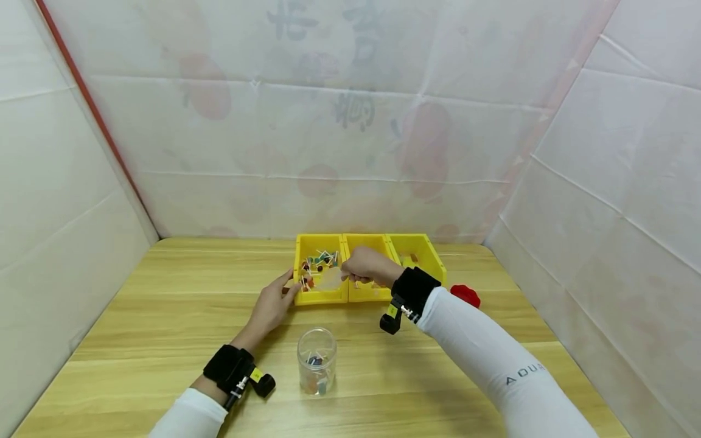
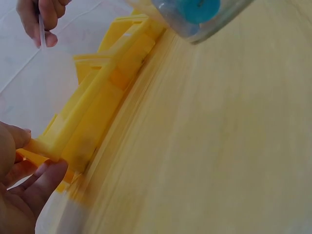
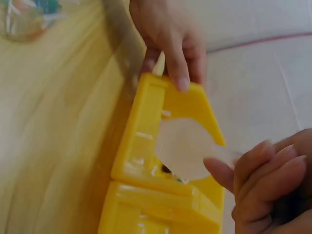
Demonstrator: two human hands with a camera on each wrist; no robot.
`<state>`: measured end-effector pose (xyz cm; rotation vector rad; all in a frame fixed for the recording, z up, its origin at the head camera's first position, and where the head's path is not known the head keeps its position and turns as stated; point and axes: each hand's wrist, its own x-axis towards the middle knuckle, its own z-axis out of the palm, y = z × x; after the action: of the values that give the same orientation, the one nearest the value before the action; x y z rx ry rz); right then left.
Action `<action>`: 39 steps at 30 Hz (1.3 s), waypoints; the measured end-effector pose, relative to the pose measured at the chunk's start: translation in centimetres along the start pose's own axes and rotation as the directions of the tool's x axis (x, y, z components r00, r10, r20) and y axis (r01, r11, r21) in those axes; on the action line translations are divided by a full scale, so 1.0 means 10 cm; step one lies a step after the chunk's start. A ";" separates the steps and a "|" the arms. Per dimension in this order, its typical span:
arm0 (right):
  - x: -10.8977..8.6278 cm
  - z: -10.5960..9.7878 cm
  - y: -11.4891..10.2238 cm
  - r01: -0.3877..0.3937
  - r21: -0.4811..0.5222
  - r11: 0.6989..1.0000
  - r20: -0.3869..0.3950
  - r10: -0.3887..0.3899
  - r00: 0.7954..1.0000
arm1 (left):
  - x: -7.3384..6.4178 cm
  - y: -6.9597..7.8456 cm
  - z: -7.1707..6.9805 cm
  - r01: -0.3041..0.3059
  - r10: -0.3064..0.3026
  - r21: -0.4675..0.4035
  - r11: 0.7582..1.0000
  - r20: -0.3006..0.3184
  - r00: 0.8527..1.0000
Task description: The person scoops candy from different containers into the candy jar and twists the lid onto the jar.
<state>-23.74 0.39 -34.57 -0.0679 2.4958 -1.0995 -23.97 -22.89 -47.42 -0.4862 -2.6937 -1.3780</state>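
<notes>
Three yellow bins stand side by side at the back of the table. My left hand (image 1: 271, 307) grips the near left corner of the left bin (image 1: 322, 297), thumb over the rim and fingers outside. Inside that bin lie several small coloured pieces on white sticks (image 1: 320, 260), like tiny lollipops. My right hand (image 1: 371, 266) holds a translucent white scoop (image 3: 183, 146) by its handle, its fingers curled round it. The scoop's broad end is over the left bin, overlapping some pieces. The right forearm and hand partly cover the middle bin (image 1: 368, 294).
A clear jar (image 1: 317, 344) with some stick pieces inside stands on the table in front of the bins, between the forearms. The right bin (image 1: 432, 258) holds a few brownish bits. A red scalloped object (image 1: 465, 295) lies right of the bins. White cloth walls (image 1: 328, 146) enclose the table.
</notes>
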 end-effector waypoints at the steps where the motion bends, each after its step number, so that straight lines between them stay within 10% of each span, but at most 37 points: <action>1: 0.02 -0.01 0.01 -0.018 0.021 1.000 0.013 0.017 1.000 | 0.00 0.00 0.01 -0.002 0.002 0.001 1.000 0.004 1.000; 17: 0.03 0.25 0.21 -0.101 0.482 0.870 0.013 0.108 0.994 | 0.05 0.04 0.06 -0.026 0.025 0.007 1.000 0.029 0.999; 39: 0.31 0.82 -0.04 -0.021 0.641 0.767 -0.147 0.150 0.978 | 0.02 -0.03 -0.20 -0.007 0.007 -0.021 1.000 0.018 1.000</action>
<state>-23.49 -6.27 -40.33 0.3625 2.1019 -1.9269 -24.43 -24.61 -46.41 -0.5118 -2.6922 -1.4080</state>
